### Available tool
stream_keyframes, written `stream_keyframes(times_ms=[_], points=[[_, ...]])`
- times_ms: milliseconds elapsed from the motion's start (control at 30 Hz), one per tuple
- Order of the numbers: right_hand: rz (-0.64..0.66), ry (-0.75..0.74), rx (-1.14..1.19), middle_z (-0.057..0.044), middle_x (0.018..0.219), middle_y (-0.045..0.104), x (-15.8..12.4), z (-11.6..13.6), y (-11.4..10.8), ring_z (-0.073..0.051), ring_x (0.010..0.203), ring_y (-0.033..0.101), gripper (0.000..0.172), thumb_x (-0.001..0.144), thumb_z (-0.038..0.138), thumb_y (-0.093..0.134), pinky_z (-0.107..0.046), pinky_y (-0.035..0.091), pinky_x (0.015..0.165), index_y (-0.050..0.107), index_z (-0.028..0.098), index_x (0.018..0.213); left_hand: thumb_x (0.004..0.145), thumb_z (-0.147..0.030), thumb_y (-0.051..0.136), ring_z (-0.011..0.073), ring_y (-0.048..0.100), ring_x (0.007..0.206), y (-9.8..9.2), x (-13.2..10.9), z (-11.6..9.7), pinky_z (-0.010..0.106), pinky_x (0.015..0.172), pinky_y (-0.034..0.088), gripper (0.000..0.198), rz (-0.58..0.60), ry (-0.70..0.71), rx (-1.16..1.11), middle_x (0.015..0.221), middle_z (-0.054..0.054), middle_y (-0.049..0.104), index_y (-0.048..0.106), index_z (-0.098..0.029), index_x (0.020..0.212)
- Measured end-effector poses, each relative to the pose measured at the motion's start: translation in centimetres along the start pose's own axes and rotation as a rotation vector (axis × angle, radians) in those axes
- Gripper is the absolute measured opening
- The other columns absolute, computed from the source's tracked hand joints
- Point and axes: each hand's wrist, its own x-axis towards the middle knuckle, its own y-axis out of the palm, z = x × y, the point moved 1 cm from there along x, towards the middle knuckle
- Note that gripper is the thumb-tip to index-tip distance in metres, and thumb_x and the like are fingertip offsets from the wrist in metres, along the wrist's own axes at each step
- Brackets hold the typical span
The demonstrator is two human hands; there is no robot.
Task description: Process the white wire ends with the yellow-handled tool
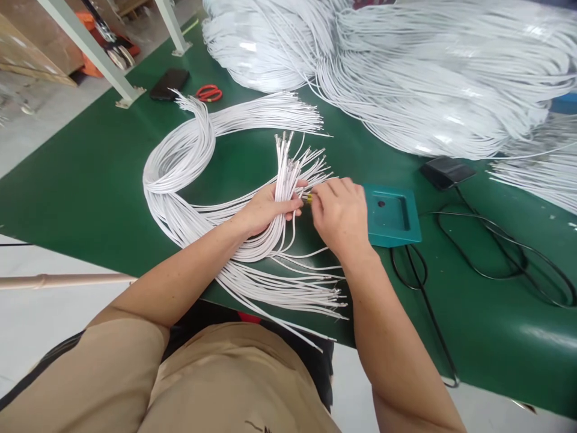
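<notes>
White wires (pixel 283 180) stand bunched in my left hand (pixel 268 207), which is closed around them with the thumb across the front. Their ends point up and away from me. Just to the right, my right hand (pixel 340 210) is closed, its fingers curled down by the wire ends. A small yellow bit (pixel 309 197) shows at those fingertips; what they pinch is mostly hidden. Beside the right hand sits a teal box (pixel 408 234) with a shallow recess, partly covered by the hand. The looped bundle of white wires (pixel 180 159) lies on the table around my left hand.
Large heaps of white wire (pixel 428 78) cover the far side of the green table (pixel 81 174). Red-handled scissors (pixel 209 92) and a dark flat case (pixel 169 83) lie far left, near a metal post (pixel 94 51). A black pedal-like block (pixel 446 172) and black cables (pixel 505 237) are at right.
</notes>
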Motion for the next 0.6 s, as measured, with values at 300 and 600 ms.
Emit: stream_keyframes(times_ms=[300, 600], points=[[0.181, 0.076, -0.002, -0.009, 0.079, 0.069, 0.6, -2.7, -0.2, -0.026, 0.085, 0.058, 0.013, 0.082, 0.016, 0.056, -0.042, 0.038, 0.089, 0.068, 0.018, 0.082, 0.072, -0.014, 0.073, 0.0096, 0.065, 0.061, -0.3, 1.0, 0.6, 0.018, 0.051, 0.048, 0.046, -0.099, 0.039, 0.277, 0.075, -0.001, 0.063, 0.064, -0.014, 0.117], [0.142, 0.065, -0.023, -0.009, 0.07, 0.057, 0.6, -2.8, 0.0, -0.027, 0.084, 0.052, 0.027, 0.084, 0.01, 0.045, -0.045, 0.04, 0.087, 0.07, 0.019, 0.082, 0.069, -0.013, 0.071, 0.0123, 0.065, 0.055, -0.4, 1.5, 1.0, 0.022, 0.051, 0.05, 0.043, -0.162, 0.058, 0.481, 0.071, 0.0, 0.065, 0.066, -0.013, 0.112]])
